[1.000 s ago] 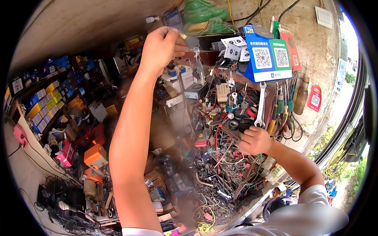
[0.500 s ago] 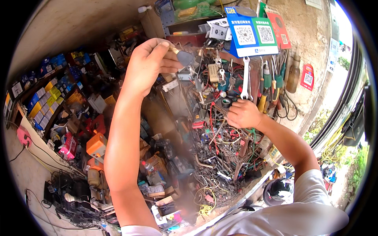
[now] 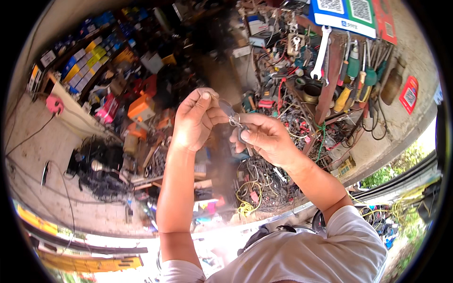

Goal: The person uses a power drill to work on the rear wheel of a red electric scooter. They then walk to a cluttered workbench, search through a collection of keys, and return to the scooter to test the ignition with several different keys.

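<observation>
Raised in front of me, my left hand (image 3: 197, 120) pinches a key whose flat dark grey head (image 3: 225, 107) shows past the fingertips; its blade is hidden. Against that head sits a metal key ring (image 3: 234, 120). My right hand (image 3: 269, 139) comes in from the right, with thumb and fingers closed on a small dark key-like piece (image 3: 243, 133) hanging from the ring. What else hangs there is too small to tell. Both hands nearly touch, above the edge of the cluttered bench.
A spanner (image 3: 322, 54) hangs at the right below a blue and green sign (image 3: 347, 16), beside several screwdrivers (image 3: 354, 66). Wires and small parts cover the bench (image 3: 269, 188). Shelves with small boxes (image 3: 85, 66) stand left, near an orange box (image 3: 141, 108).
My left hand has come down and nearer with the key. My right hand has left the bench near the spanner and now holds the piece on the ring. The view has tilted downward.
</observation>
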Demonstrator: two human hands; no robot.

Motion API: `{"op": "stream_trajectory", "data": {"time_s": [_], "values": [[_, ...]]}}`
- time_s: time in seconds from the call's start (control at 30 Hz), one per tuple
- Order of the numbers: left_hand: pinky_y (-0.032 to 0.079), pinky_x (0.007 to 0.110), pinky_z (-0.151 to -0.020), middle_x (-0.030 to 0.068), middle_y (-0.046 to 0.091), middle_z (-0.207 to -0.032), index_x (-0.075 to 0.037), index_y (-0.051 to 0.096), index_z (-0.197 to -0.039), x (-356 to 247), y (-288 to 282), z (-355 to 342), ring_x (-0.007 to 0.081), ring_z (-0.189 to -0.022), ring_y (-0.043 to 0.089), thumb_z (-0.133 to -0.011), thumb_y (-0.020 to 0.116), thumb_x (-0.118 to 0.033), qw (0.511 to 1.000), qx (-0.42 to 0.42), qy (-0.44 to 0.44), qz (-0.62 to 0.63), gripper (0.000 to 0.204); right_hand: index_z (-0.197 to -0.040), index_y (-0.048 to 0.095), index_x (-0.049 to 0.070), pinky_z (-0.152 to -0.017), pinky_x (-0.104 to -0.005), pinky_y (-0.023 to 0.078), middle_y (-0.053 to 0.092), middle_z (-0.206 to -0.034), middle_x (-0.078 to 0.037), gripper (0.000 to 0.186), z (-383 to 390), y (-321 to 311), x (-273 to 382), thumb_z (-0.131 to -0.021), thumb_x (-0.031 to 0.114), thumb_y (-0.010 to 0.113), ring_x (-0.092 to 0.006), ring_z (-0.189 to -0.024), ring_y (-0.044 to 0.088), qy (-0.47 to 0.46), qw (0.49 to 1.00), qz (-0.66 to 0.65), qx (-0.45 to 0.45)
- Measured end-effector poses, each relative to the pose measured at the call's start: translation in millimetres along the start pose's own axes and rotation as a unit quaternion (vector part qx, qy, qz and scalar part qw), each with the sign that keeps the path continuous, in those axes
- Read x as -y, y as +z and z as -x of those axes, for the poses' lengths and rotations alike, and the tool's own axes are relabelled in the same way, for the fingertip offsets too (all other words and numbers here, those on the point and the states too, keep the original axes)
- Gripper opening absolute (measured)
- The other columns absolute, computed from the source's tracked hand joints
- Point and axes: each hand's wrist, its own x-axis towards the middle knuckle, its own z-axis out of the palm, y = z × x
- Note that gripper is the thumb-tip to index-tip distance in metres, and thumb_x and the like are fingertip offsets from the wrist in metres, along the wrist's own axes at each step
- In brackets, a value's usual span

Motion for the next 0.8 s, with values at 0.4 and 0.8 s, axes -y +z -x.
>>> {"op": "stream_trajectory", "data": {"time_s": [0.4, 0.8], "values": [[0.05, 0.027, -0.073, 0.0104, 0.064, -0.086, 0.005, 0.057, -0.1, 31.9, 73.6, 215.1, 0.016, -0.079, 0.063, -0.095, 0.049, -0.015, 0.881, -0.369, 0.043, -0.292, 0.022, -0.112, 0.056, -0.003, -0.057, -0.0348, 0.048, 0.063, -0.081, -0.017, 0.043, 92.0, 42.9, -59.4, -0.096, 0.035, 0.044, -0.022, -0.061, 0.059, 0.396, 0.861, -0.295, 0.124], [0.049, 0.038, -0.086, 0.0162, 0.061, -0.106, 0.007, 0.051, -0.118, 23.9, 133.6, 427.3, 0.024, -0.096, 0.062, -0.095, 0.047, -0.012, 0.819, -0.53, 0.105, -0.194, 0.03, -0.099, 0.063, 0.0, -0.055, -0.0176, 0.04, 0.058, -0.072, 0.003, 0.017, 187.0, 173.4, -102.6, -0.084, 0.008, 0.066, -0.0017, -0.062, 0.049, 0.305, 0.918, -0.091, 0.236]]}}
